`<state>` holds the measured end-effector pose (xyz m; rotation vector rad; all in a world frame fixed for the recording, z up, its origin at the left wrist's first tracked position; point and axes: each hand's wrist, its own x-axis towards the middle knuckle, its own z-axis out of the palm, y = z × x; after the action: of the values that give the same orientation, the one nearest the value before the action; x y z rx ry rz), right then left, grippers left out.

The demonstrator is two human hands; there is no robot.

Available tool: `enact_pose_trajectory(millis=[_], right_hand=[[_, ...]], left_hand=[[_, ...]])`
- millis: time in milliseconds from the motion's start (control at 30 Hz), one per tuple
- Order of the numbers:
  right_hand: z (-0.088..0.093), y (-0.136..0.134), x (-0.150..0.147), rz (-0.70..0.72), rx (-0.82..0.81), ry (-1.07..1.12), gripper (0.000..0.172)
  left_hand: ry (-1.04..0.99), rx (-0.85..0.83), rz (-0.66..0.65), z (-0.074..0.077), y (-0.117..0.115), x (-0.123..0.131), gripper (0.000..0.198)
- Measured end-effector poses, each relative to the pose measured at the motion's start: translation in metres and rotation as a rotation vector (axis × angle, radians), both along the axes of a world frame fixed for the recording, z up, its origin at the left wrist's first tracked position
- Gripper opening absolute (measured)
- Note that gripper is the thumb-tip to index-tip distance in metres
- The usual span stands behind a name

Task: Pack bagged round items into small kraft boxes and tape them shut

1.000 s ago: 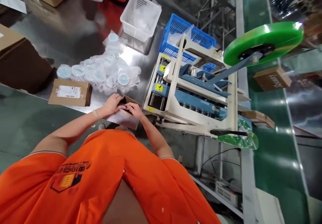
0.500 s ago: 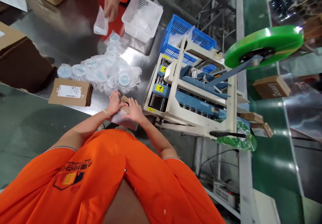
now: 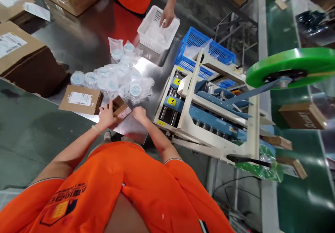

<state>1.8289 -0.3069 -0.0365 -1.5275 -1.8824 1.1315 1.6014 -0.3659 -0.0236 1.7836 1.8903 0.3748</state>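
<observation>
A small cardboard box (image 3: 120, 108) with a pinkish label on its side stands near the table's front edge. My left hand (image 3: 106, 116) grips its left side, fingers round the cardboard. Just right of the box, my right hand (image 3: 140, 114) is closed in a fist; whatever it holds, if anything, is hidden. Behind both hands lies a pile of clear bags (image 3: 112, 81) with round pale-blue-topped items inside. A flat brown box (image 3: 81, 99) with a white label rests left of my left hand.
At the right stands a taping machine (image 3: 204, 110) with a green tape roll (image 3: 290, 65). Behind it is a blue crate (image 3: 195, 37). Another person's hand (image 3: 167, 15) reaches into a white basket (image 3: 149, 42). Larger cartons (image 3: 28, 55) stand at the left.
The small box is now tilted up in my left hand, and my right hand has come off it and closed. The other person's hand moved from the table to the basket, leaving a bag behind.
</observation>
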Motion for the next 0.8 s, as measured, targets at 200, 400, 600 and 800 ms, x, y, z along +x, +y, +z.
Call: enact_pose_trajectory(millis=[200,400,600,800], right_hand=[[0.028,0.122,-0.002,0.126,0.303,-0.507,0.029],[0.029,0.097,0.022,0.234,0.312,-0.640,0.020],[0.043,-0.007,0.071,0.003,0.449,-0.355,0.036],[0.023,-0.067,0.043,0.085,0.109,-0.205,0.032]], left_hand=[[0.131,0.055,-0.305,0.015,-0.011,0.065,0.086],[-0.011,0.149,-0.429,-0.009,0.004,0.052,0.094],[-0.348,0.249,-0.463,-0.040,0.032,0.051,0.111],[-0.472,0.276,-0.409,-0.055,0.032,0.060,0.094]])
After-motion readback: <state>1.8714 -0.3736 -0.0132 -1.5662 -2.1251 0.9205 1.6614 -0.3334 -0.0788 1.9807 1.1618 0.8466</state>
